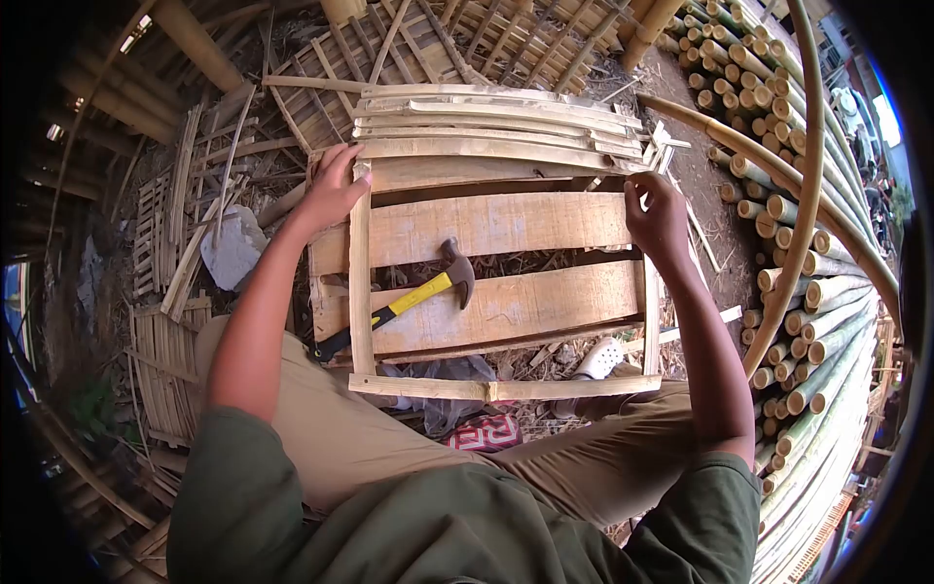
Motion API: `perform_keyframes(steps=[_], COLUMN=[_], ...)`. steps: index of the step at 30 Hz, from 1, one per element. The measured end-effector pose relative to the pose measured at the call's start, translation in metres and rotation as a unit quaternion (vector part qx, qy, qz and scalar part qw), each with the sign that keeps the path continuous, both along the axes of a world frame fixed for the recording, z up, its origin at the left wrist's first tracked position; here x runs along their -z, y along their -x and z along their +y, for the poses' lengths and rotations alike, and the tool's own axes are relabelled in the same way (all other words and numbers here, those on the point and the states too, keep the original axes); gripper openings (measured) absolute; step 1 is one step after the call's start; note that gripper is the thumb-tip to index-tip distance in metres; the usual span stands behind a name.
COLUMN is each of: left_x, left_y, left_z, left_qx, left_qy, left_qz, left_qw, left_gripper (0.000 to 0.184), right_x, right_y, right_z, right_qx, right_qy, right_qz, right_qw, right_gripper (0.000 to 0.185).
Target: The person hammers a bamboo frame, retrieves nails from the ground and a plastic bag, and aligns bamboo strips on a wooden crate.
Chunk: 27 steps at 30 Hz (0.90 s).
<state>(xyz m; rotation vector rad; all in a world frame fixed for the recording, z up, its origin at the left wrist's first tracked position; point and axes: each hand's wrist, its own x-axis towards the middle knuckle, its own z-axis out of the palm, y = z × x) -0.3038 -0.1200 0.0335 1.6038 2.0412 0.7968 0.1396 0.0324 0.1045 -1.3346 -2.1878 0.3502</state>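
Note:
My left hand (336, 185) is at the upper left corner of a bamboo frame (360, 263), its fingers closed round the corner where a crosswise strip meets the side strip. At the upper right corner, my right hand (654, 209) has thumb and finger pinched at the end of the crosswise strip (486, 148); what lies between the fingertips is too small to make out. Inside the frame, a hammer (418, 295) with a yellow and black handle rests on the wooden planks (535, 302). Several loose bamboo strips (496, 107) lie side by side beyond the hands.
Stacked bamboo poles (827, 321) fill the right side, with a curved pole (808, 195) in front. Slatted bamboo panels (516, 39) lie at the back and left. A white shoe (600, 358) shows below the planks, near a red printed bag (484, 433).

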Motion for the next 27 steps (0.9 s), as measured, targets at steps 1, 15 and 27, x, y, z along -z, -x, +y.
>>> perform_keyframes(steps=[1, 15, 27], left_x=[-0.005, -0.023, -0.038], left_y=[-0.007, -0.075, -0.1], left_z=[-0.002, -0.065, -0.101], left_qx=[-0.017, 0.102, 0.149], left_qy=[0.014, 0.055, 0.041], left_qz=[-0.002, 0.104, 0.107], left_qw=[1.0, 0.988, 0.982], left_gripper=[0.062, 0.062, 0.068], right_x=[-0.004, -0.006, 0.279], right_y=[0.004, 0.014, 0.05], right_z=[-0.013, -0.242, -0.29], right_qx=[-0.035, -0.53, -0.328], right_qy=[0.038, 0.332, 0.122], right_qz=[-0.009, -0.389, -0.278], right_qw=[0.999, 0.677, 0.895], right_gripper=[0.011, 0.016, 0.025])
